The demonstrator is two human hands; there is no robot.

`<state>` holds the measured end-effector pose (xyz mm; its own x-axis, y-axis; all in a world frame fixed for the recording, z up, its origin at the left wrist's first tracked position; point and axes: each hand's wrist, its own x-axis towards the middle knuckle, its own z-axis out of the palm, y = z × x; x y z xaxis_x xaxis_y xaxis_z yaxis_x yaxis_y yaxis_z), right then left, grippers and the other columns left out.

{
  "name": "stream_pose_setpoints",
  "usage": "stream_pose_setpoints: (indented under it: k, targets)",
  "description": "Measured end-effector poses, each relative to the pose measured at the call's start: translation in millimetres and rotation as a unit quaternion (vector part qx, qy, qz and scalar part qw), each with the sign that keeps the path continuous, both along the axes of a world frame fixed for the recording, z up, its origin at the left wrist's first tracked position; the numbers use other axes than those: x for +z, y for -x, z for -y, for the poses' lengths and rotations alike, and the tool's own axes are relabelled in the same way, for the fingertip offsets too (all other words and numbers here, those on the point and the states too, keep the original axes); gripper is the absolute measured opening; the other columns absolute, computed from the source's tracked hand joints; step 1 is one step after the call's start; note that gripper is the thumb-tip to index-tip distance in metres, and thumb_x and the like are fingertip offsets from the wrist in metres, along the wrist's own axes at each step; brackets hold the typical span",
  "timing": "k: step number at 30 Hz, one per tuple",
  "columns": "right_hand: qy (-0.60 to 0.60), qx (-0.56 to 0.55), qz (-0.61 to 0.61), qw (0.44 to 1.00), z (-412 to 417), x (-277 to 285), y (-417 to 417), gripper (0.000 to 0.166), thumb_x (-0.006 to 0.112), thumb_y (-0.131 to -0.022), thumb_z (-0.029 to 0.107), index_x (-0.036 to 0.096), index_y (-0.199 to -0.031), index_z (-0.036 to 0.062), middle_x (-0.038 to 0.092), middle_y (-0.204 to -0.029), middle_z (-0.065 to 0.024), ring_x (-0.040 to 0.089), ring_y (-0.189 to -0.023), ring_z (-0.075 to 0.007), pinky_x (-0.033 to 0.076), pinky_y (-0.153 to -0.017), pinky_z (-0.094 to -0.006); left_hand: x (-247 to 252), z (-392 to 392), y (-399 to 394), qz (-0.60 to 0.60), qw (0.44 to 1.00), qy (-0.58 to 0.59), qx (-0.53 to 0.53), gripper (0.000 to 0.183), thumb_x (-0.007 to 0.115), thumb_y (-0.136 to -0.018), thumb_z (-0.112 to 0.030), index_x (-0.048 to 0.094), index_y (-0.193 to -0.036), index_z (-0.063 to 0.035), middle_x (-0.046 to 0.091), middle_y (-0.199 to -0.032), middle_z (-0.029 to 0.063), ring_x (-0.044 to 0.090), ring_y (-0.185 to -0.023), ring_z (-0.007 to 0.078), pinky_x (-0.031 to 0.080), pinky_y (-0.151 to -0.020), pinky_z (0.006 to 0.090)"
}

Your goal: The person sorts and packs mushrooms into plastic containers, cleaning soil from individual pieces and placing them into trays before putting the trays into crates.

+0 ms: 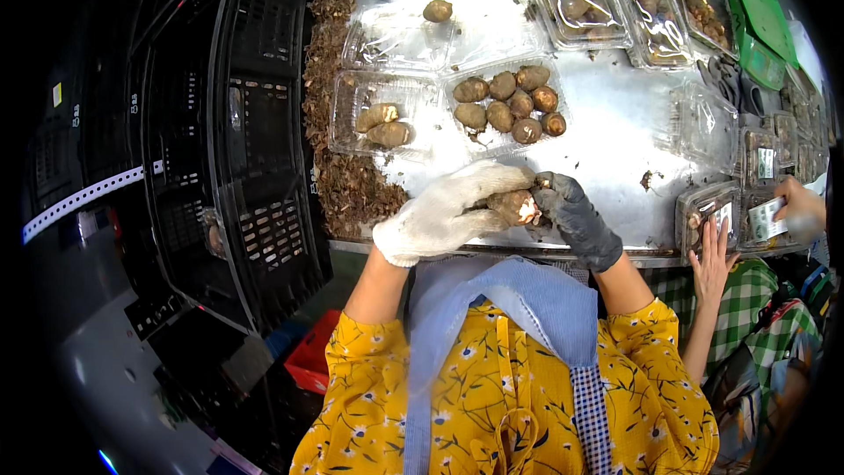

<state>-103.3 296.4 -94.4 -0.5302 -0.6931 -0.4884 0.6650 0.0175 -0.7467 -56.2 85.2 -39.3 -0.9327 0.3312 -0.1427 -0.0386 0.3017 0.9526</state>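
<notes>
My left hand (455, 211), in a white knit glove, is closed around a brown taro corm (512, 207) whose pale cut end faces right. Against that end rests my right hand (572, 214) in a dark grey glove, its fingers pinched together at the corm; whether they grip it or a scrap of peel is hidden. Just beyond my hands, an open clear plastic clamshell (448, 89) holds several corms in its right half. Two peeled-ended corms (389, 134) lie in the clear tray to its left. A single corm (438, 11) sits farther back on another open clamshell.
Brown peelings (349, 191) line the metal table's left edge beside black crates (264, 112). Closed packs of corms (577, 0) and a green scale (758, 20) stand at back right. At right, a co-worker's hands (712, 254) touch a pack and hold a label.
</notes>
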Motion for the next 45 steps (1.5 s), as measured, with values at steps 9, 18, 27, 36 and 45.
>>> stream_pose_setpoints:
  k: [9, 18, 27, 36, 45]
  targets:
    - [-0.029, -0.027, -0.332, 0.942, 7.4, 9.6, 1.7, 0.01, 0.052, -0.087, 0.006, 0.057, -0.094, -0.0001, 0.054, -0.08, -0.0111, 0.054, -0.066, -0.0258, 0.046, -0.059, -0.0329, -5.7, -14.3, -9.2, -0.025, 0.987, -0.075, 0.141, 0.045, 0.066, -0.071, 0.005, 0.057, -0.115, -0.0012, 0.053, -0.114, 0.0121, 0.054, -0.105, 0.0236, 0.044, -0.092, 0.0318]
    - [-0.107, 0.069, -0.284, 0.95, 0.5, 33.9, 15.7, 0.015, 0.051, -0.093, 0.013, 0.054, -0.085, 0.0003, 0.054, -0.067, -0.0027, 0.05, -0.057, -0.0109, 0.044, -0.055, -0.0256, -9.8, -11.7, -5.8, -0.142, 0.979, 0.141, 0.028, 0.043, 0.069, -0.068, 0.008, 0.059, -0.108, -0.0034, 0.053, -0.12, 0.0122, 0.058, -0.103, 0.0209, 0.048, -0.088, 0.0335]
    - [-0.108, 0.015, -0.434, 0.894, 4.1, 8.7, 0.9, 0.018, 0.059, -0.085, 0.015, 0.057, -0.097, 0.002, 0.059, -0.072, -0.0091, 0.059, -0.063, -0.0221, 0.049, -0.056, -0.0322, -29.5, -25.2, -18.7, 0.003, 0.961, -0.155, 0.228, 0.049, 0.063, -0.069, 0.014, 0.051, -0.114, -0.0005, 0.052, -0.117, 0.0114, 0.056, -0.105, 0.0183, 0.05, -0.086, 0.0293]
    - [-0.111, 0.075, -0.615, 0.777, 5.2, 6.4, 4.3, 0.021, 0.057, -0.085, 0.014, 0.059, -0.1, -0.0004, 0.063, -0.085, -0.0128, 0.061, -0.071, -0.0274, 0.051, -0.064, -0.0345, -11.1, -26.8, -18.7, 0.183, 0.879, -0.349, 0.268, 0.051, 0.066, -0.068, 0.014, 0.052, -0.116, 0.0032, 0.057, -0.112, 0.0122, 0.059, -0.101, 0.019, 0.053, -0.084, 0.0307]
    - [-0.071, 0.089, 0.006, 0.993, 3.0, 27.6, 17.0, 0.027, 0.051, -0.095, 0.018, 0.058, -0.112, -0.0021, 0.06, -0.093, -0.0048, 0.056, -0.076, -0.0108, 0.048, -0.068, -0.0243, -14.0, -17.7, -16.7, 0.026, 0.978, -0.14, 0.149, 0.045, 0.064, -0.071, 0.013, 0.055, -0.114, 0.0007, 0.052, -0.12, 0.0128, 0.057, -0.106, 0.0195, 0.051, -0.088, 0.0315]
